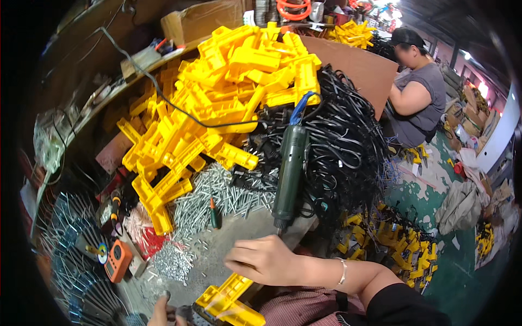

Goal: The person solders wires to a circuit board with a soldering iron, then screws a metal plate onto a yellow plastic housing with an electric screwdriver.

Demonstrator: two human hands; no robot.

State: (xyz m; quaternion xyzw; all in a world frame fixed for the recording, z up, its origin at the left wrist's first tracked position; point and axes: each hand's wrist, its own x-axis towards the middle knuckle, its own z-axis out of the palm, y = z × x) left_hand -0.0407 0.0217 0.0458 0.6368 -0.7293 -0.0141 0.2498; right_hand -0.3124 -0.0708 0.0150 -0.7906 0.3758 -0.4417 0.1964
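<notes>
At the lower edge, my left hand shows only its thumb and some fingers, closed at the end of a yellow plastic housing with a dark part against it. Much of that grip is cut off by the frame. My right hand is above the housing's upper end, its fingers curled together; whatever they hold is hidden. A dark green electric screwdriver hangs upright by a blue tie, its lower tip just behind my right knuckles. Long silver screws and small metal fasteners lie in heaps on the bench.
Yellow housings form a tall pile behind the screws, beside bundled black cables. A small green screwdriver and an orange device lie nearer. More yellow parts fill the floor at right. Another person sits beyond a brown board.
</notes>
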